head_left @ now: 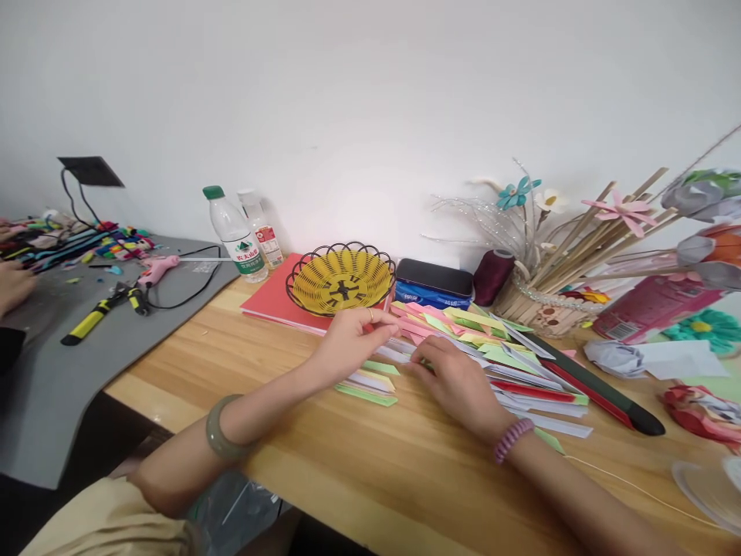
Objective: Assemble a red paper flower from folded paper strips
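Observation:
My left hand (353,344), with a ring on one finger, is closed, thumb and forefinger together beside the pile. Whatever they pinch is too small to make out. Opposite it, my right hand (455,378) has its fingers curled in low over the table; its fingertips are partly hidden. A white paper strip (394,352) shows between the two hands. Behind and right of them spreads a pile of folded paper strips (457,320) in pink, green, yellow and white. A smaller group of green and white strips (370,384) lies below my left hand.
A yellow basket (312,287) rests on red paper (260,300). Behind stand a water bottle (235,235) and a dark thread spool (493,276). A long dark-green and red tool (596,386) lies right. Another person's hand (15,286) and a pink glue gun (158,269) are left.

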A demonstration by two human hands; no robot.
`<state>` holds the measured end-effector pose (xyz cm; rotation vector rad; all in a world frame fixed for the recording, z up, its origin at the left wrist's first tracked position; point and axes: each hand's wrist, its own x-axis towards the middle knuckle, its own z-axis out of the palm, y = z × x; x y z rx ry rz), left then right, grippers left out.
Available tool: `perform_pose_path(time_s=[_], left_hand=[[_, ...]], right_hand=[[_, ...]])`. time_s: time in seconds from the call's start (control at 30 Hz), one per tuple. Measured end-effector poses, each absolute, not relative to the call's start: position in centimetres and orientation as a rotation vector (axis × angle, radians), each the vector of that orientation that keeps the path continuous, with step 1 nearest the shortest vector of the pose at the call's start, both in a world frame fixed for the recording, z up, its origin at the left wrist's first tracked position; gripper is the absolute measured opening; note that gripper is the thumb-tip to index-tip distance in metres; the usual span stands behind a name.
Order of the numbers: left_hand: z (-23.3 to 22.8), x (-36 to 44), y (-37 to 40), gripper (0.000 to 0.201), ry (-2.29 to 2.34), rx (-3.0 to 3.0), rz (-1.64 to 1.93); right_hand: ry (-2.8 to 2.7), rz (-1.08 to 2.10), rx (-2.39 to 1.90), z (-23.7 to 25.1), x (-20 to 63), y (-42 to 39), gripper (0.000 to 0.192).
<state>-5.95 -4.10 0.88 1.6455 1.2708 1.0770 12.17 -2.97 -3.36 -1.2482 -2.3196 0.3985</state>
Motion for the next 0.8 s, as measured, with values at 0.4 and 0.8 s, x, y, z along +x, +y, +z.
perform_pose_path(time_s=[0.4, 0.8], left_hand=[[1.5, -2.0, -2.1, 0.021, 1.0, 1.186, 0.911], [1.9, -2.2, 0.3, 0.008, 0.813, 0.763, 1.151]], right_hand=[[-2.215, 0.168, -1.212, 1.3, 16.2, -2.6, 0.021], [-2.135, 0.289, -1.362, 3.8, 20.6, 1.6, 0.019]])
